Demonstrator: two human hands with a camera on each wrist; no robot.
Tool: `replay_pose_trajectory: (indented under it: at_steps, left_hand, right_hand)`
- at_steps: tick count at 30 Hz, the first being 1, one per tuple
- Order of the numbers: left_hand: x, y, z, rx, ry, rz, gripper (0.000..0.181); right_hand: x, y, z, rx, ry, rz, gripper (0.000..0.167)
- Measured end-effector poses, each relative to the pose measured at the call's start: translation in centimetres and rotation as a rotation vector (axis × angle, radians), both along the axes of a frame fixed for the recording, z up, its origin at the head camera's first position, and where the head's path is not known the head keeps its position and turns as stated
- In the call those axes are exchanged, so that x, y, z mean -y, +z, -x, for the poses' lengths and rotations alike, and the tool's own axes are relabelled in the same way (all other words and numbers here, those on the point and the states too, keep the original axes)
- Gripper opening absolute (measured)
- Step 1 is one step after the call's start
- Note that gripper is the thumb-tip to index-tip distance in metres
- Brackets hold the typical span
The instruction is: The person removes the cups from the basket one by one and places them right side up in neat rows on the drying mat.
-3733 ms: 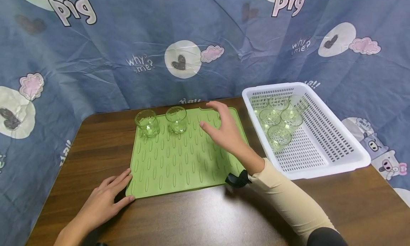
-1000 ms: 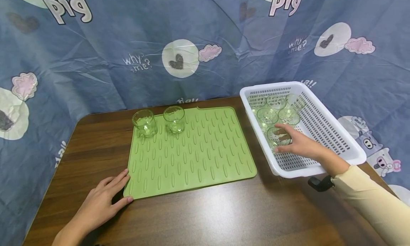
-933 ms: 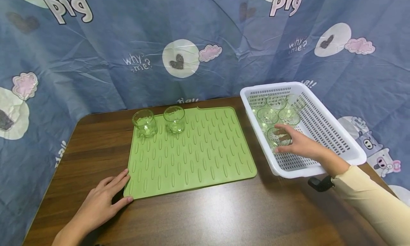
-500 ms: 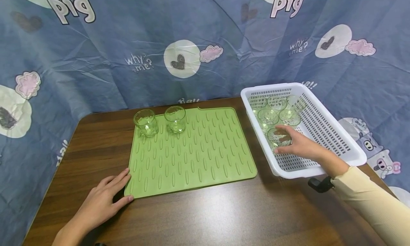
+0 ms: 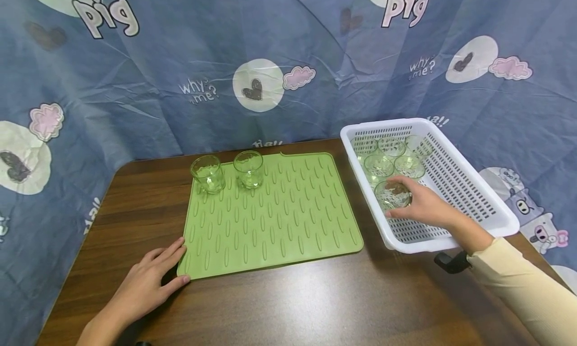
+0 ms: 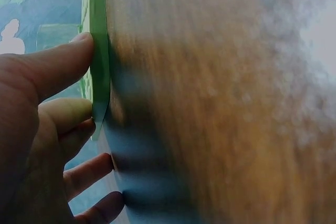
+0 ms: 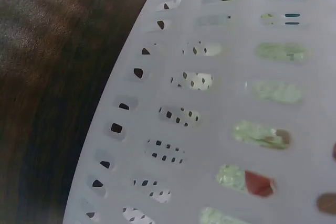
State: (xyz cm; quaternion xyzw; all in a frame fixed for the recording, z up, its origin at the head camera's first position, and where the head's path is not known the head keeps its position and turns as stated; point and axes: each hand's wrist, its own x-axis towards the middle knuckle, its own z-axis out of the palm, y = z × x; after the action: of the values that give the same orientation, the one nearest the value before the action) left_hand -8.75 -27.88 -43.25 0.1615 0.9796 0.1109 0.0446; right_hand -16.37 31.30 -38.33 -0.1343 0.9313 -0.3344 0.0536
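In the head view my right hand [image 5: 421, 203] reaches into the white plastic basket [image 5: 500, 221] and grips the nearest clear glass [image 5: 391, 198], thumb on the near side and fingers on the far side. Several more glasses [image 5: 378, 166] stand behind it in the basket. My left hand [image 5: 146, 281] rests at the near left corner of the green ribbed mat [image 5: 270, 226]; in the left wrist view its thumb and fingertips touch the mat's edge [image 6: 98, 61]. Two glasses [image 5: 208, 176] [image 5: 249, 170] stand upright on the mat's far left part. The right wrist view shows mainly the slotted basket wall [image 7: 231, 108].
The mat and basket share a brown wooden table [image 5: 288, 306], the basket right of the mat. A blue printed cloth [image 5: 180, 120] hangs close behind the table. The basket's raised rim [image 5: 374, 211] stands between the held glass and the mat.
My right hand has gone from over the mat, rightwards into the basket, and its fingers have settled round the nearest glass. The left hand has stayed at the mat's corner.
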Motion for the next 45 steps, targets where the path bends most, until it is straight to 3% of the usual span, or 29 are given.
replay_pose_trajectory:
  at_steps: [8, 12, 19, 23, 30, 38, 45]
  left_hand:
    - [-0.1, -0.1, -0.1, 0.024, 0.002, 0.002, 0.075]
    - [-0.2, -0.1, -0.1, 0.026, 0.005, -0.002, 0.075]
    - [-0.3, -0.1, -0.1, 0.024, 0.007, -0.01, 0.075]
    - [-0.3, -0.1, -0.1, 0.015, 0.007, -0.012, 0.074]
    - [-0.3, 0.0, -0.1, 0.008, 0.004, -0.008, 0.074]
    - [-0.1, -0.1, -0.1, -0.004, 0.007, -0.005, 0.074]
    - [-0.1, -0.1, 0.0, 0.003, 0.005, -0.006, 0.073]
  right_hand:
    - [0.0, 0.2, -0.6, -0.026, -0.008, 0.134, 0.07]
    - [-0.2, 0.7, -0.9, -0.064, 0.01, 0.3, 0.068]
    - [-0.1, 2.8, -1.0, -0.157, 0.034, 0.624, 0.062]
    - [0.0, 3.2, -0.9, -0.193, 0.023, 0.73, 0.065]
    - [-0.5, 3.1, -1.2, -0.164, -0.003, 0.706, 0.065]
    - [-0.8, 3.4, -1.7, -0.175, -0.031, 0.407, 0.068]
    - [-0.9, 3.9, -2.4, -0.238, 0.041, 0.362, 0.076]
